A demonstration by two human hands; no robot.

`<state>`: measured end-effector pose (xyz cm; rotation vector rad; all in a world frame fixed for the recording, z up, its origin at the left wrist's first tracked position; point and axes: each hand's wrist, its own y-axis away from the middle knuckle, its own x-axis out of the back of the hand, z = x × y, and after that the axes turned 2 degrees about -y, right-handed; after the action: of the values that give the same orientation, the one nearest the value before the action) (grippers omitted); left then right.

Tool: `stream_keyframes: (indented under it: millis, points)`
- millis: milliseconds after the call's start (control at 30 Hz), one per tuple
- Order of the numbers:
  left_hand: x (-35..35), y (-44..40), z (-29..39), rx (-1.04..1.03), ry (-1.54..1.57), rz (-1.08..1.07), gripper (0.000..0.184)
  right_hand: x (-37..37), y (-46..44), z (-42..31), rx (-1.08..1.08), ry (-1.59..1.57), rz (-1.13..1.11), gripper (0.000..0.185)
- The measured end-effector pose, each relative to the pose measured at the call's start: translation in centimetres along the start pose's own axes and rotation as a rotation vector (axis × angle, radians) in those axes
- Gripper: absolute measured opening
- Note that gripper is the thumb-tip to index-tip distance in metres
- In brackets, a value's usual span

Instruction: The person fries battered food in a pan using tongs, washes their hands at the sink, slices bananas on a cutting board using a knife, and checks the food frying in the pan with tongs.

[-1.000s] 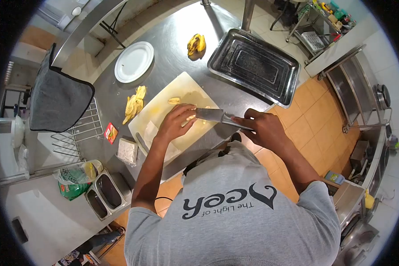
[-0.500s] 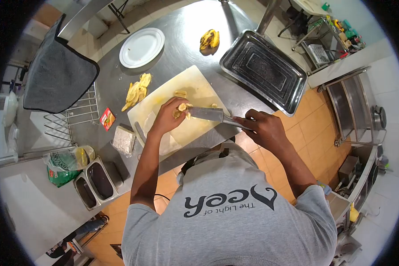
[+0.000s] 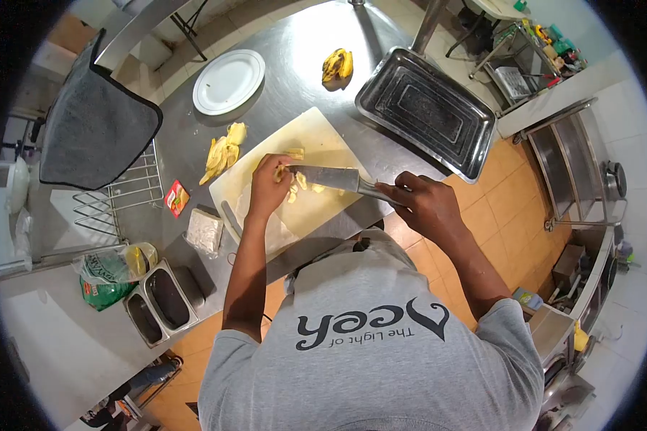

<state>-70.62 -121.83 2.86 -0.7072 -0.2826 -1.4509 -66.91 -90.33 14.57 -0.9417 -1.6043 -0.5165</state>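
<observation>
On the left part of the board (image 3: 316,136), the left hand (image 3: 268,190) grasps a piece of banana (image 3: 280,172), fingers curled round it and partly hiding it. The flesh looks light, soft and a bit slippery, likely to squash under a hard pinch; it is best taken by its sides, with fingertips tucked back from the edge. The cut bits (image 3: 301,180) lying by the blade look more fragile, better scooped than picked. The knife (image 3: 327,177) is stiff and probably the heaviest thing in hand, its tip against or just beside the banana. At the board's right edge, the right hand (image 3: 428,208) is closed round its handle, the proper place to hold it.

The table (image 3: 287,72) is bright, smooth metal, probably slick when wet. Well left of the board are a green bag (image 3: 104,293), a wire rack (image 3: 118,197) and a red packet (image 3: 176,199); nearer it, a wrapped block (image 3: 204,233), limp peels (image 3: 223,154) and, beyond, a white plate (image 3: 228,81). Past its far corner sit dark-spotted bananas (image 3: 337,66); to its right, a black tray (image 3: 428,111), then orange floor tiles (image 3: 499,190) and a metal trolley (image 3: 569,161).
</observation>
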Motion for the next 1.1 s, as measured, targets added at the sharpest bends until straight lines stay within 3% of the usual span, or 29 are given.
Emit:
stream_keyframes:
  millis: [167, 400, 633, 767, 900, 1100]
  points:
    - [0.3, 0.4, 2.9, -0.112, -0.173, -0.027, 0.03, -0.7, 0.4, -0.8, -0.036, -0.016, 0.016, 0.037]
    - [0.6, 0.4, 0.7, -0.156, -0.06, -0.228, 0.035, -0.8, 1.7, -1.0, -0.082, -0.026, 0.007, 0.037]
    - [0.1, 1.2, 1.7, -0.279, -0.143, -0.11, 0.029, -0.4, 2.5, -1.3, -0.104, -0.066, 0.003, 0.043]
    - [0.3, 2.0, 0.8, -0.219, -0.071, -0.131, 0.022, -0.2, 3.3, -1.0, -0.117, -0.048, -0.036, 0.043]
    - [0.7, 2.5, -0.1, -0.03, -0.17, -0.086, 0.02, 0.0, 3.9, -0.8, -0.164, -0.075, -0.038, 0.041]
    - [0.4, 2.7, -0.5, -0.011, -0.433, 0.082, 0.019, 0.5, 5.6, 0.0, -0.293, -0.261, 0.017, 0.04]
